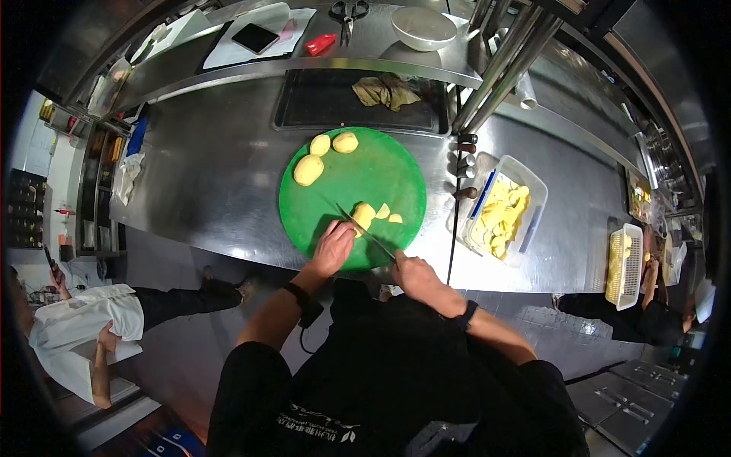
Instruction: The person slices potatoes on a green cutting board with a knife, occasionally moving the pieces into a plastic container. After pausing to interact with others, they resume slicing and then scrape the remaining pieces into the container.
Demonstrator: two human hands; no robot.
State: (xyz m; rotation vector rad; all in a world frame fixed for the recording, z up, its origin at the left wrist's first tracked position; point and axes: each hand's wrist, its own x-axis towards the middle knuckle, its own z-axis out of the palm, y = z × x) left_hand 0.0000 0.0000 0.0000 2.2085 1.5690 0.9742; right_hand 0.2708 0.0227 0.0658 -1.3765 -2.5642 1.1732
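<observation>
On a round green cutting board (358, 167) lies a peeled potato (365, 214) with the blade of a kitchen knife (373, 238) across it. My right hand (416, 276) is closed around the knife's handle. Fingers bent, my left hand (333, 247) presses on the near side of that potato and steadies it against the board. Two cut potato pieces (384, 210) rest just right of the blade. Toward the board's far left sit three whole peeled potatoes (308, 170).
Right of the board stands a clear plastic container (538, 199) of cut potato pieces. A dark tray (312, 107) with a crumpled cloth (386, 92) lies behind the board. The shelf above holds scissors (347, 23) and a bowl (423, 29). Other people stand at far left and right.
</observation>
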